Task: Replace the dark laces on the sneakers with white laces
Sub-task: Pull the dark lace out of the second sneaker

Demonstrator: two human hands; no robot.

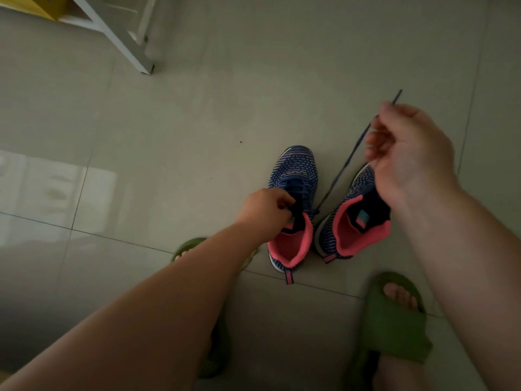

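Dark lace: drawn taut in a straight line from the eyelets of the left sneaker up toward 1 o'clock, its tip poking out beyond the right hand.
Left sneaker: blue knit upper with pink lining, standing on the floor just right of centre, toe pointing to 12 o'clock.
Right sneaker: same pattern, just beside the first at its 3 o'clock, toe angled toward 1 o'clock and partly hidden behind the right hand.
Right hand: raised above the right sneaker, palm side toward the camera, fingers curled in — thumb and fingers pinch the dark lace near its free end.
Left hand: reaching in from 7 o'clock with the forearm stretched out, fingers curled and pinching at the tongue area of the left sneaker — what exactly they grip is too dark to tell.
Green slippers: on the person's feet at 5 and 7 o'clock, the left one mostly behind the forearm.
Tiled floor: pale, glossy.
White frame leg: at 11 o'clock, well apart from the sneakers.
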